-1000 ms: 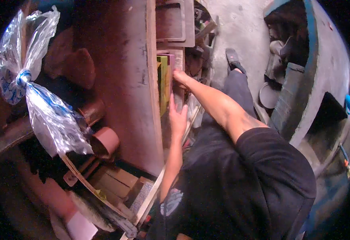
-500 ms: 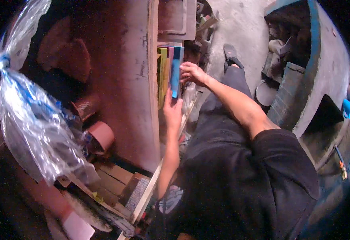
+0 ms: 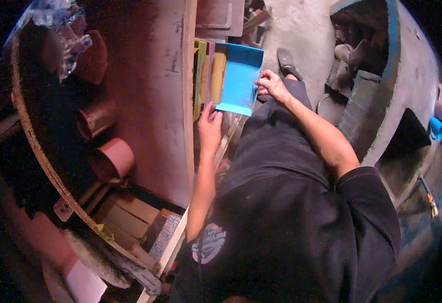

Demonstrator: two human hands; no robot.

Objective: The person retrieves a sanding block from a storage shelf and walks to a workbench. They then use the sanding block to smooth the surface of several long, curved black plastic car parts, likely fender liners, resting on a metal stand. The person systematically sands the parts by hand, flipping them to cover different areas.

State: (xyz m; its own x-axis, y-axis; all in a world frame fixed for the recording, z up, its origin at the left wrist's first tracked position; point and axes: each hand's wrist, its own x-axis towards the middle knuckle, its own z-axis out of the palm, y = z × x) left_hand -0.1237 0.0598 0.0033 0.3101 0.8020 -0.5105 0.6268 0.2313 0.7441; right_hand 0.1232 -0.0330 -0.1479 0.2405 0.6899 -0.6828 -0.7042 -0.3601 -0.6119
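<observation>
A shallow blue tray-like piece (image 3: 241, 78) with a raised rim juts out to the right from a row of coloured upright pieces. A tan strip (image 3: 218, 76) shows along its left side. My right hand (image 3: 272, 87) pinches its right edge between thumb and fingers. At the near left corner, my left hand (image 3: 210, 129) has its fingers stretched forward, thumb apart, fingertips touching or very close to the blue piece. Left of it stand a green-yellow piece (image 3: 198, 78) and a thin pink-purple one (image 3: 210, 63).
A wooden board edge (image 3: 188, 101) runs along the left. Reddish cylinders (image 3: 116, 157) lie beyond it, and cardboard boxes (image 3: 127, 214) sit at lower left. A grey concrete block (image 3: 402, 76) stands right, near a round pan-like object (image 3: 331, 107). Clear plastic (image 3: 54, 12) hangs at upper left.
The blue piece has come out to the right with my right hand, showing its wide inner face. My left hand stays by its near corner. The hanging plastic appears farther up.
</observation>
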